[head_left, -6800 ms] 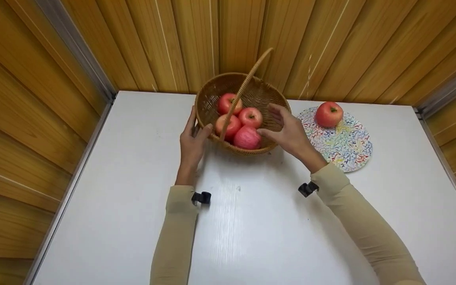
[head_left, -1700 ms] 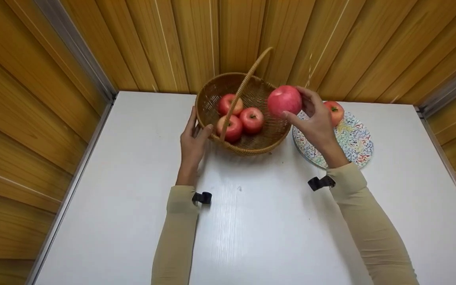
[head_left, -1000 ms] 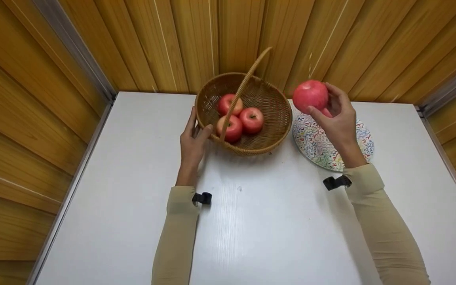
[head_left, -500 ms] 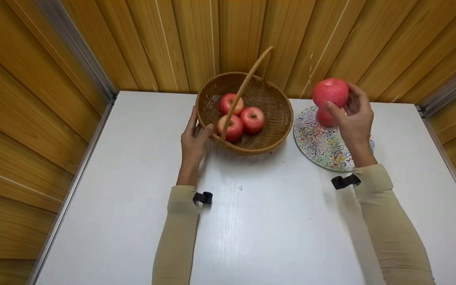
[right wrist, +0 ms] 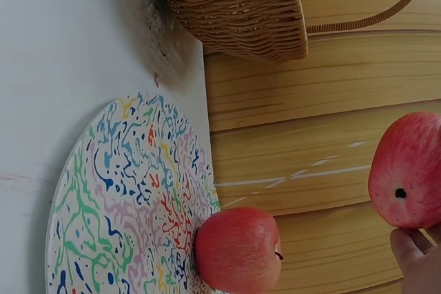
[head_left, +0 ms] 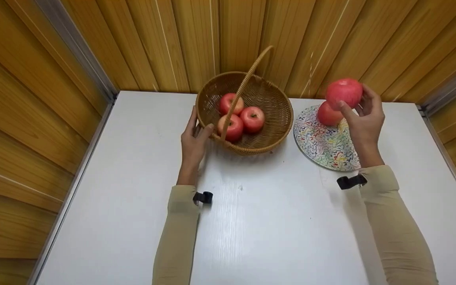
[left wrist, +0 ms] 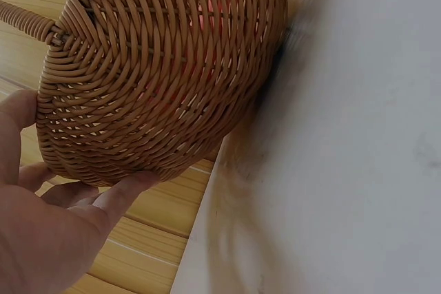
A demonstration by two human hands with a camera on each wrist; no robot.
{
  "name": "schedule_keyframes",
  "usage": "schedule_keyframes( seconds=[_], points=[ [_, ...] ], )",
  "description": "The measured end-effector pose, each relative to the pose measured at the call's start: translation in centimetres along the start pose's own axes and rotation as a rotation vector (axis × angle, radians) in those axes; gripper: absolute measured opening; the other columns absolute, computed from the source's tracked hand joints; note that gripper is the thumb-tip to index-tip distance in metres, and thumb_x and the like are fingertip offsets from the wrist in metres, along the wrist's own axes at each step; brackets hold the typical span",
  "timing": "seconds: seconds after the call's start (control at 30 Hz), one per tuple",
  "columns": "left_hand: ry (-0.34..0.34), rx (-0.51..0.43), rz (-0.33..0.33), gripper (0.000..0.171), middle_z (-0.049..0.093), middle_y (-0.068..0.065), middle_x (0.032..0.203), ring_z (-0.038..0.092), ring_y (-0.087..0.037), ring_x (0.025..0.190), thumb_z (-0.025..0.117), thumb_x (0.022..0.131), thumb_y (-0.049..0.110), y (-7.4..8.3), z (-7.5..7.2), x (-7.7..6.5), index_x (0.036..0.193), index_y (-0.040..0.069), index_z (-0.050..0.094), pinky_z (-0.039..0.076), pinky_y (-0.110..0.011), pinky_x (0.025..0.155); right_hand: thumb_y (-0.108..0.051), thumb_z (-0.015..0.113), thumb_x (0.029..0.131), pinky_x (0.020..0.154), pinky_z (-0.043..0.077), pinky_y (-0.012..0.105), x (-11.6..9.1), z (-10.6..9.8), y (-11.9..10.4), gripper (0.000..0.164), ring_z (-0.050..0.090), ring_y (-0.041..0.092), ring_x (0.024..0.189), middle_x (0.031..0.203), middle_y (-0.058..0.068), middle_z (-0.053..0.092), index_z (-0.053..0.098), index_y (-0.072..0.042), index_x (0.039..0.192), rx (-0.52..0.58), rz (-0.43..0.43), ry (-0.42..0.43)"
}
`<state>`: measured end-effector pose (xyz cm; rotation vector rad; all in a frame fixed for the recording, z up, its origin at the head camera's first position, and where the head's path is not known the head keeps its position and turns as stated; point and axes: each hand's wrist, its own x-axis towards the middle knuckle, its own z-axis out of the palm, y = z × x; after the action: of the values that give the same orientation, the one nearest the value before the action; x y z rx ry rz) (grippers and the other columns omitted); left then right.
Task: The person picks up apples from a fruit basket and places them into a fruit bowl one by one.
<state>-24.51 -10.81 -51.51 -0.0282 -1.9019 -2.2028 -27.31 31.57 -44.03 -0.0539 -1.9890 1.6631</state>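
My right hand (head_left: 366, 118) grips a pinkish-red apple (head_left: 344, 93) between thumb and fingers, raised over the far part of a round speckled board (head_left: 323, 146). On that board sits another apple (head_left: 329, 114), partly covered by the held one in the head view; the right wrist view shows a gap between the two. My left hand (head_left: 193, 144) holds a brown wicker basket (head_left: 277, 118) at its left side, thumb at the rim and fingers along the outer weave (left wrist: 165, 67). Inside lie three red apples (head_left: 252, 119), bunched toward the left below the arched handle (head_left: 247, 77).
The white table (head_left: 244, 221) is bounded by wood-panelled walls (head_left: 240, 35) behind and at both sides, with metal edging (head_left: 81, 158) on the left. Basket and board stand close together near the back wall. A black band (head_left: 352, 181) sits at my right wrist.
The pinkish-red apple was among the basket's apples earlier. My right hand has lifted it out and carried it rightward over the board. My left hand has stayed at the basket.
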Motion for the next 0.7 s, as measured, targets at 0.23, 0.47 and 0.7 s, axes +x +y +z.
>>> schedule_keyframes(
  seconds=[0.23, 0.47, 0.7],
  points=[
    [0.005, 0.021, 0.002, 0.075, 0.030, 0.000, 0.172, 0.037, -0.027, 0.153, 0.073, 0.103, 0.024, 0.1, 0.0, -0.1, 0.167, 0.028, 0.035, 0.049, -0.035, 0.110, -0.011, 0.091, 0.085, 0.115, 0.044, 0.030, 0.2, -1.1, 0.8, 0.075, 0.055, 0.026, 0.136, 0.147, 0.010, 0.054, 0.055, -0.008, 0.151, 0.104, 0.059, 0.054],
    [0.006, 0.023, 0.042, 0.076, 0.031, -0.001, 0.172, 0.037, -0.028, 0.153, 0.072, 0.103, 0.019, -0.2, 0.1, 0.0, 0.169, 0.020, 0.033, 0.048, -0.033, 0.112, -0.009, 0.091, 0.085, 0.115, 0.044, 0.030, 0.4, -2.1, 1.8, 0.077, 0.054, 0.025, 0.140, 0.154, 0.011, 0.051, 0.052, -0.008, 0.152, 0.111, 0.104, 0.088],
    [0.005, -0.004, 0.023, 0.077, 0.027, -0.003, 0.173, 0.034, -0.029, 0.155, 0.070, 0.104, 0.012, -0.4, 0.1, 0.1, 0.169, 0.019, 0.030, 0.046, -0.035, 0.114, -0.005, 0.090, 0.084, 0.114, 0.044, 0.029, 0.2, -2.7, 3.1, 0.079, 0.054, 0.025, 0.141, 0.154, 0.011, 0.050, 0.051, -0.007, 0.152, 0.148, 0.127, 0.119]
  ],
)
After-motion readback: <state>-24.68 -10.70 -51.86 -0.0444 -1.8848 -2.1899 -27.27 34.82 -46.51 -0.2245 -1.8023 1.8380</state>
